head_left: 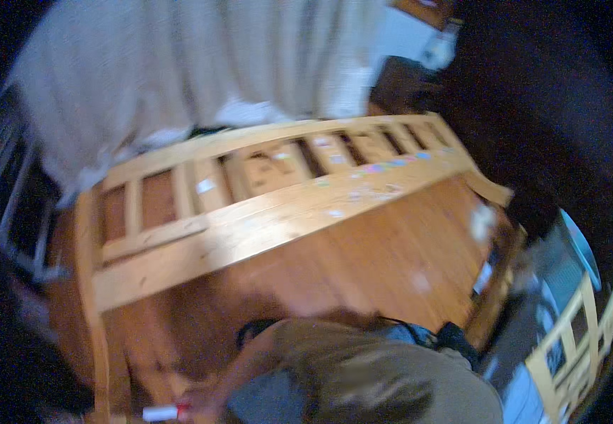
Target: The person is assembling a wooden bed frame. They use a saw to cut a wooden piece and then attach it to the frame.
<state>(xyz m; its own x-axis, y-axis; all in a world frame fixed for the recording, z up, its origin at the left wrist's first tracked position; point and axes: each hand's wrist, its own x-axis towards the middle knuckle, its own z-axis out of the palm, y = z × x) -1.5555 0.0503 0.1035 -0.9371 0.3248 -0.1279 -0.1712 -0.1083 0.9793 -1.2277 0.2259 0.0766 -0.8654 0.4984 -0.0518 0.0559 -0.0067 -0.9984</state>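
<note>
My left hand (pixel 204 404) is low at the left of my body, blurred by motion, with its fingers closed. A short white stick-like thing with a red end (pixel 159 413) juts out of it to the left; its exact kind does not show. My right hand is not in view. Beyond my body stands a pale wooden slatted frame (pixel 271 219), like a bed side, dotted with small coloured stickers. Neither hand touches the frame.
Brown wooden floorboards (pixel 384 247) lie between me and the frame. A light curtain (pixel 200 63) hangs behind it. At the right are a teal bin (pixel 568 254) and another slatted wooden piece (pixel 568 339). Dark metal-looking bars (pixel 20 191) stand far left.
</note>
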